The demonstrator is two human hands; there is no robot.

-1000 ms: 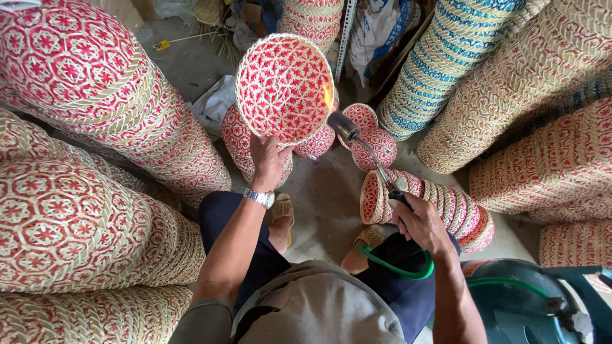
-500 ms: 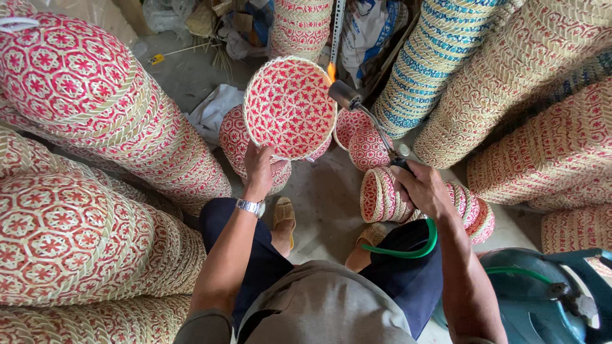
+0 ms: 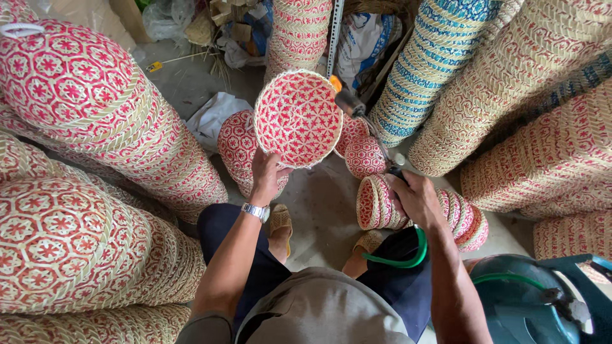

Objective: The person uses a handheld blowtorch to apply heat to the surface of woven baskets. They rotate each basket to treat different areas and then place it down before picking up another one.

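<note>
Above the gas cylinder (image 3: 523, 299), left hand (image 3: 266, 173) fingers pinch the light, stiff woven basket (image 3: 298, 118) by its rim; right hand (image 3: 417, 200) wraps, probably, a torch (image 3: 357, 111).

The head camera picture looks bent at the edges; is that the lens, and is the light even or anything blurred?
Head view: wide-lens distortion bows the basket stacks outward toward the corners. Head view: light is soft and even, with only faint shadows on the floor and no glare. Head view: the round woven tray in the left hand is sharp; the right hand and its torch are slightly soft.
</note>
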